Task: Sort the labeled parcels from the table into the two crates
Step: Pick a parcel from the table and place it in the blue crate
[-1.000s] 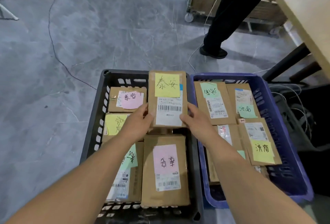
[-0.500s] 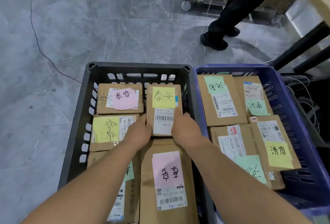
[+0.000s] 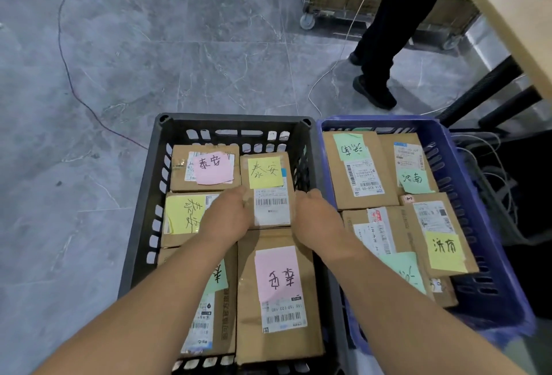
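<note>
Cardboard, taped and flat-sided, makes the yellow-note parcel (image 3: 271, 210) look stiff and fairly light, a box that should keep its shape under a squeeze. It lies in the upper right corner of the black crate (image 3: 233, 119), at the centre of the frame. The pink-note parcel (image 3: 206, 168) sits just to its left and a larger pink-note box (image 3: 277, 285) lies below it. The left hand (image 3: 228, 216) and right hand (image 3: 316, 216) flank it. Each grip is curled over one long edge near the lower corners, so the box is pinched between them. The fingertips are hidden, and how hard they press cannot be told.

The long edges seem the best place to hold, since they are rigid and offer plain board. The printed label and the paper note are smoother, and the note could peel or crease if rubbed. The fit beside the crate wall looks tight, so fingers may need to slide out upward. The blue crate (image 3: 382, 121) stands touching on the right, holding parcels with other notes.
</note>
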`<act>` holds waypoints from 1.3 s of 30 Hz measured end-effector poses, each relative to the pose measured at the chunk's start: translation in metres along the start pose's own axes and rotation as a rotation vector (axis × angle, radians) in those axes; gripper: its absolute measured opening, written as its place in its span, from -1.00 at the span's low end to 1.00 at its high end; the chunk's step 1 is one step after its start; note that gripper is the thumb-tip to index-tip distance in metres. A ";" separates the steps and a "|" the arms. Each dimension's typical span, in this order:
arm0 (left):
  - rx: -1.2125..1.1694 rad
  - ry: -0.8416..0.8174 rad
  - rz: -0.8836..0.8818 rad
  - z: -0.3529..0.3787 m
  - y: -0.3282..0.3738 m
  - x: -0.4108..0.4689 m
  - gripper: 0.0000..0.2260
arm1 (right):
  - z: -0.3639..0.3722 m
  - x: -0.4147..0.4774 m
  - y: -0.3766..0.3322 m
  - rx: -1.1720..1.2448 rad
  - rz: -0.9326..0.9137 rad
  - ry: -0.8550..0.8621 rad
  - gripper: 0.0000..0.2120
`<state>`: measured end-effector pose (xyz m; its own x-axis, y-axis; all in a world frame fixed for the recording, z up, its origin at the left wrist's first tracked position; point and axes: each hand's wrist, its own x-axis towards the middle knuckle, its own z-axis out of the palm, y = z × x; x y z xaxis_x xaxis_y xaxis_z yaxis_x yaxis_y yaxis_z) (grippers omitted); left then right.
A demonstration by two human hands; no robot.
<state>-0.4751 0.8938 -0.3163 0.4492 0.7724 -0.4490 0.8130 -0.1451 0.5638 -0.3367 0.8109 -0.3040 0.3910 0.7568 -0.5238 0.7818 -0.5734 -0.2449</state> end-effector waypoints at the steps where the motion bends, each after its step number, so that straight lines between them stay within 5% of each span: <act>1: 0.041 0.003 0.024 -0.007 0.004 -0.009 -0.68 | -0.006 -0.012 0.002 0.015 0.006 0.031 -0.74; 8: 0.161 -0.023 0.166 -0.047 0.064 -0.096 -0.49 | -0.061 -0.122 0.011 0.072 0.096 0.135 -0.57; 20: 0.322 0.042 0.618 -0.058 0.191 -0.235 -0.39 | -0.132 -0.347 0.080 0.056 0.249 0.572 -0.51; 29: 0.328 0.065 0.984 0.009 0.298 -0.362 -0.39 | -0.124 -0.514 0.161 0.103 0.443 0.804 -0.51; 39: 0.381 -0.028 1.216 0.122 0.337 -0.529 -0.35 | -0.062 -0.701 0.243 0.106 0.644 0.915 -0.46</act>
<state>-0.3937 0.3616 0.0266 0.9803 0.0049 0.1975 -0.0737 -0.9184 0.3887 -0.3906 0.1610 0.0541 0.9506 0.2305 0.2078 0.2773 -0.9314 -0.2356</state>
